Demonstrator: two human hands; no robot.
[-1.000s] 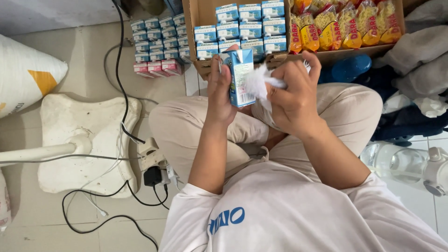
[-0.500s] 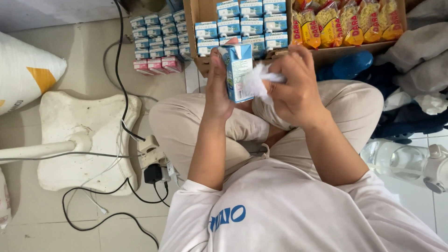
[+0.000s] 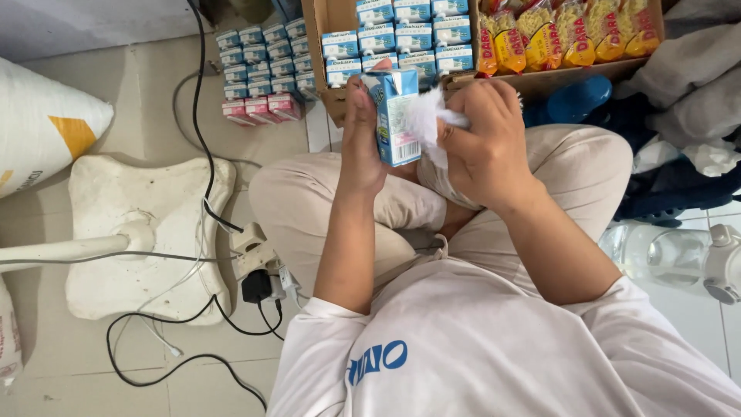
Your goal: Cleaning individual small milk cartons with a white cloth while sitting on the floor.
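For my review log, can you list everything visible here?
small carton: one, blue and white, held upright in left hand
tissue: one, white, against the carton
cardboard box: one, brown, ahead, holding blue cartons and yellow snack packets
stacked cartons: many, blue, some pink, on floor
fan base: one, white, left
cables: black, floor
sack: white, far left
bottle: clear, right
left hand: gripping carton
right hand: clutching tissue

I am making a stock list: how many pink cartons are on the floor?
3. They sit in a row on the floor, at the near end of the blue cartons: left, middle, right. Others may be hidden.
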